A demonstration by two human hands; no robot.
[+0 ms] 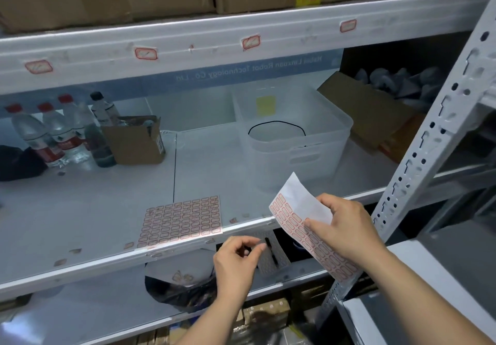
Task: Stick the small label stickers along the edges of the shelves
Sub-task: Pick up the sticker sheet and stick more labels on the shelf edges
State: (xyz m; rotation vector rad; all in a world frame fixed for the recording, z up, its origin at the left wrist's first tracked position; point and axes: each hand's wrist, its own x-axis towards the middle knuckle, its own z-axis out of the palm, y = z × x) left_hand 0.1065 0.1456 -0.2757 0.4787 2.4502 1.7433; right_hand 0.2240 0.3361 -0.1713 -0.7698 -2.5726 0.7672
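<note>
My right hand [346,226] grips a sheet of red-bordered label stickers [295,221], tilted, in front of the middle shelf's front edge [107,269]. My left hand [236,258] hovers below that edge with thumb and fingertips pinched together; whether a sticker is between them is too small to tell. A second sticker sheet [182,221] lies flat on the middle shelf by its front edge. Several stickers [145,53] are stuck along the upper shelf's front edge [188,49]. A few small stickers [128,245] sit near the middle shelf's front lip.
Water bottles [53,132] and a small cardboard box [134,140] stand at the left of the middle shelf, a translucent plastic bin [295,135] at the right. A perforated metal upright [429,156] rises on the right. A black bag [179,288] lies on the lower shelf.
</note>
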